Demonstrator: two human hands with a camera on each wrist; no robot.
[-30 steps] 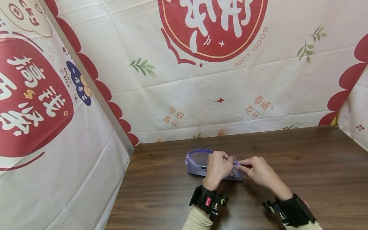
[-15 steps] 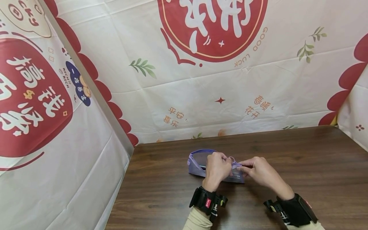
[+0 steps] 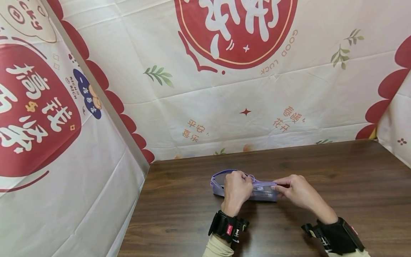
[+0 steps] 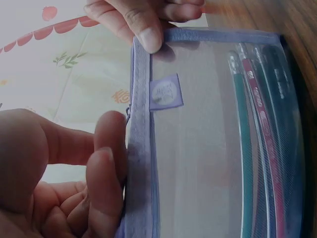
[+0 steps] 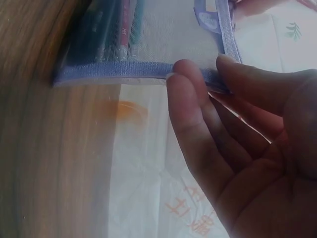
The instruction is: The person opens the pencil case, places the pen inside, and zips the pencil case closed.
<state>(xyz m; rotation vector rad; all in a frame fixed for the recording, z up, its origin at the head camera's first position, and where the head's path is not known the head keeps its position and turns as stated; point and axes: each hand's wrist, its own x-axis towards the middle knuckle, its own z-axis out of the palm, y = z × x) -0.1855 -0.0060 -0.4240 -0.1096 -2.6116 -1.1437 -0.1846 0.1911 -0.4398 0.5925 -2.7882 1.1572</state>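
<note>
A purple see-through mesh pencil case (image 3: pixel 264 194) stands on the brown table, zipper edge up. Through its side in the left wrist view show a green pencil (image 4: pixel 243 148), a pink pencil (image 4: pixel 265 124) and darker sticks. My left hand (image 3: pixel 237 189) pinches at the zipper (image 4: pixel 140 173), close to the small pull; the pull is mostly hidden by the fingers. With thumb and fingertips my right hand (image 3: pixel 297 191) pinches the upper corner at the case's right end. Left of my left hand the case's mouth gapes; to its right the zipper edges lie together.
The wooden table (image 3: pixel 179 221) extends around the case. Behind it hangs a white printed cloth (image 3: pixel 205 96), and another cloth panel (image 3: pixel 83 178) stands along the left side. Black camera straps (image 3: pixel 340 235) sit on both wrists.
My left hand has slid a little left along the zipper, and more of the joined zipper shows on its right. My right hand and the case have shifted slightly right.
</note>
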